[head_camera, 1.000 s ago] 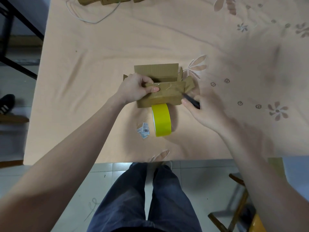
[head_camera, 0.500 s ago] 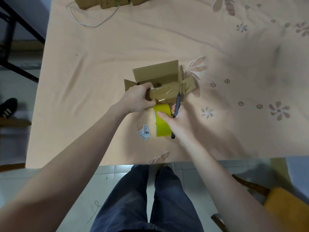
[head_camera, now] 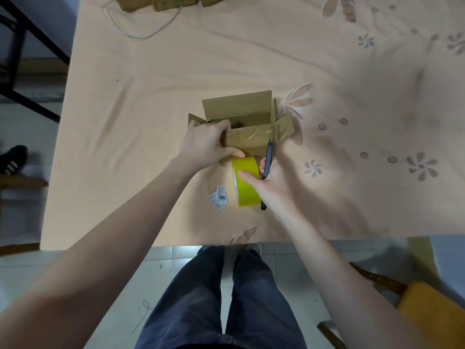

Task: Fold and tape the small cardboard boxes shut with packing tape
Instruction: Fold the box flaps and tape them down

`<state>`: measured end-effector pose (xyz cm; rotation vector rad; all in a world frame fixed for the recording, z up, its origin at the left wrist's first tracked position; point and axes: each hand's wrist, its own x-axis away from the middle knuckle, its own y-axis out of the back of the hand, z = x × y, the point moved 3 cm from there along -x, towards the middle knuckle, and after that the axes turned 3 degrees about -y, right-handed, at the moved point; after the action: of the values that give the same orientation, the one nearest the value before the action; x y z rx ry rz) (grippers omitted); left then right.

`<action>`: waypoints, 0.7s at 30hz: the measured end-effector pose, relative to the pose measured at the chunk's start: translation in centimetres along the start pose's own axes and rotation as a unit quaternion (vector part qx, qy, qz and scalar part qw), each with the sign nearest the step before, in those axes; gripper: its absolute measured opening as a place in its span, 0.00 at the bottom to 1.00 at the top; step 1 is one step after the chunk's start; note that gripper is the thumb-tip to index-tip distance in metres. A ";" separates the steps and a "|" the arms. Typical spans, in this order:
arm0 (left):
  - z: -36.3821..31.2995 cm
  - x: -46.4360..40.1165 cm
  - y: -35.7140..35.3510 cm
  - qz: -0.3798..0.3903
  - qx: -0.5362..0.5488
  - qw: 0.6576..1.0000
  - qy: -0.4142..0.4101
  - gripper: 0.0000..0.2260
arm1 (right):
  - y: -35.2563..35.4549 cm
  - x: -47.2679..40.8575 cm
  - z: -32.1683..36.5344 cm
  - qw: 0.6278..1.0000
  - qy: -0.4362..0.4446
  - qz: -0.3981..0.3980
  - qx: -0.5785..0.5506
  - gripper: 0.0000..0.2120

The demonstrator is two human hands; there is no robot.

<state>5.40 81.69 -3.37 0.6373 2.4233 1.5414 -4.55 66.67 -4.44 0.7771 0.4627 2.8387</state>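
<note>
nearest lay barcode labels (head_camera: 218, 197) by the upright yellow tape roll (head_camera: 246, 183), which the right hand (head_camera: 273, 183) gripped w/ a black cutter (head_camera: 268, 157), left hand (head_camera: 205, 143) clutched the open box (head_camera: 247, 127) mid-table, more boxes (head_camera: 161, 1) & a white cord (head_camera: 141, 34) at far edge.

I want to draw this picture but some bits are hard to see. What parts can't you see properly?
Head view, the only one:
- Inside of the cardboard box: hidden by its own flaps and shadow.
- Box's left side: covered by the left hand.
- Dark tool: its middle is hidden in the right hand.
- Tape roll: partly under that hand.
- Barcode labels: print too small.
- Boxes at the far edge: cut off by the frame.
</note>
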 end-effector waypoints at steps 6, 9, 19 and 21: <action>-0.5 0.3 0.2 -0.054 -0.060 0.997 -0.009 0.23 | 0.1 0.4 0.1 1.000 0.005 -0.008 -0.002 0.16; -0.3 0.8 -0.3 -0.069 -0.117 0.991 0.006 0.23 | 0.4 0.7 -0.1 1.000 0.011 -0.015 -0.016 0.17; -0.3 1.2 -0.5 -0.005 -0.087 0.995 -0.041 0.16 | 1.5 0.8 -0.4 0.999 0.001 -0.020 -0.041 0.14; -0.6 1.4 -0.6 0.010 -0.088 0.994 -0.056 0.15 | 1.6 0.8 -0.2 0.998 0.011 -0.031 -0.044 0.16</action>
<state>3.78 81.60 -3.56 0.6954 2.1770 1.6562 -5.47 65.35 -3.69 0.7030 0.3566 2.7914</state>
